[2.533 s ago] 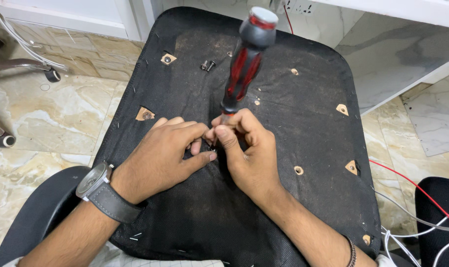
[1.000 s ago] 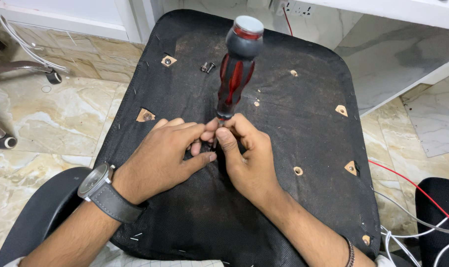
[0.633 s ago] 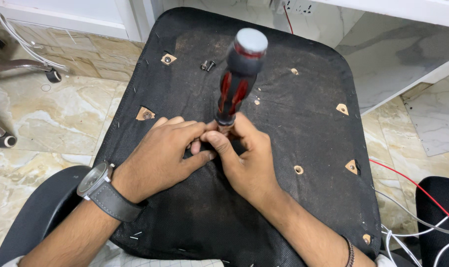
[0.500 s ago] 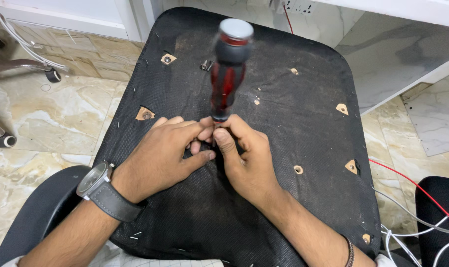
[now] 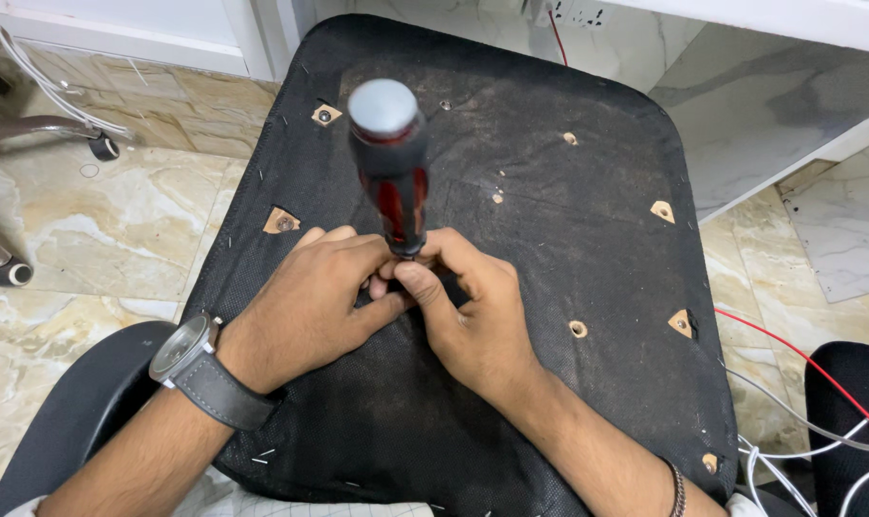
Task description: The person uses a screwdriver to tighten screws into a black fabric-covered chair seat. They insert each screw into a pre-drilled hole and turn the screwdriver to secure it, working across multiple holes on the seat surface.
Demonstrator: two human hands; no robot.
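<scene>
A red and black screwdriver [image 5: 393,168] with a grey cap stands nearly upright over the middle of an upturned black chair seat [image 5: 549,249]. Its tip is hidden between my fingers. My left hand [image 5: 305,302], with a grey wristwatch on the wrist, pinches around the base of the shaft from the left. My right hand [image 5: 468,311] grips the same spot from the right, thumb against the shaft. Both hands rest on the fabric underside of the seat.
The seat underside has several screw holes and triangular cut-outs [image 5: 283,220]. A marble floor surrounds it, with a chair castor [image 5: 13,274] at left, a red wire [image 5: 789,345] and white cables [image 5: 827,440] at right, and a black cushion [image 5: 851,421] at the lower right.
The screwdriver handle has swung from leaning right toward the back to nearly upright, leaning slightly left. Both hands have stayed at the shaft's base.
</scene>
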